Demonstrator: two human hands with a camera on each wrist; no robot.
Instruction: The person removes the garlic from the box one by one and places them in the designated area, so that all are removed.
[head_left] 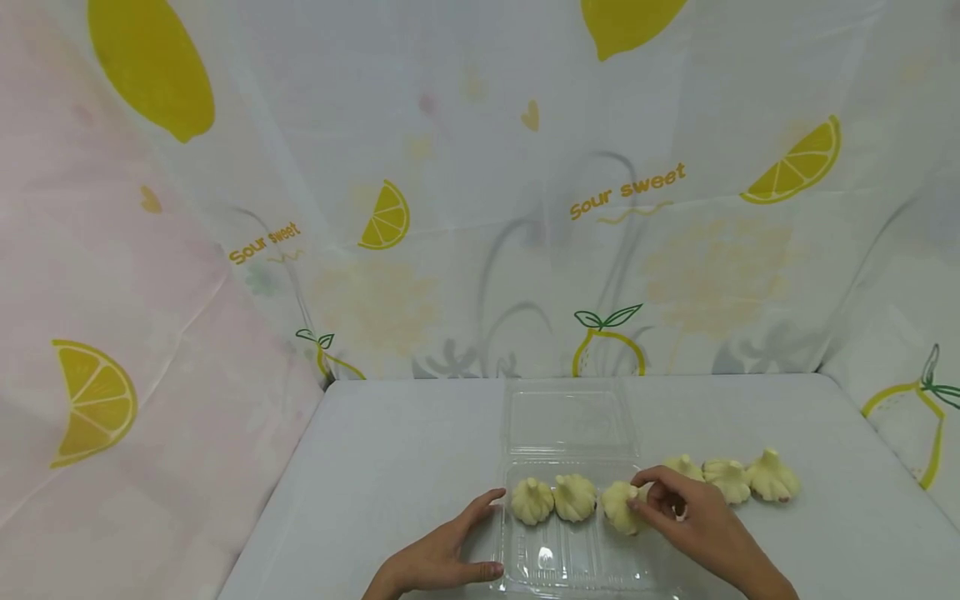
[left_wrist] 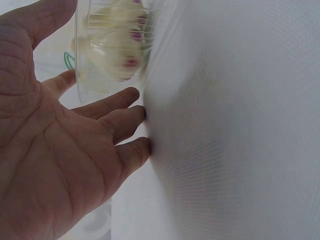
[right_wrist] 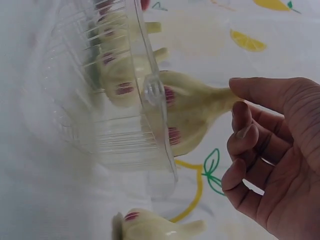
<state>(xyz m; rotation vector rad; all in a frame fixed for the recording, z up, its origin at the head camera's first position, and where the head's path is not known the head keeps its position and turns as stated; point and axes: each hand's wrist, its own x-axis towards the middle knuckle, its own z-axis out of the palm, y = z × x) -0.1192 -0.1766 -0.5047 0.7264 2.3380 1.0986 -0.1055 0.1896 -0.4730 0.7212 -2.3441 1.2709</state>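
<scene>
A clear plastic clamshell box (head_left: 555,579) lies with its lid folded back. Two pale garlic bulbs (head_left: 532,502) sit side by side in its left and middle part. My right hand (head_left: 697,518) pinches a third garlic bulb (right_wrist: 187,112) by its stem between thumb and fingers. This bulb is over the right part of the box, its base near the rim in the right wrist view. At the box's left side, my left hand (head_left: 442,557) spreads thumb and fingers along the wall, palm facing it. In the left wrist view, several left fingers (left_wrist: 127,125) reach down to the tabletop.
Three more garlic bulbs (head_left: 772,477) stand in a row on the white table (head_left: 375,467), right of the box and partly behind my right hand. The transparent lid (head_left: 570,421) lies open toward the back. A lemon-print cloth (head_left: 465,292) hangs behind the table.
</scene>
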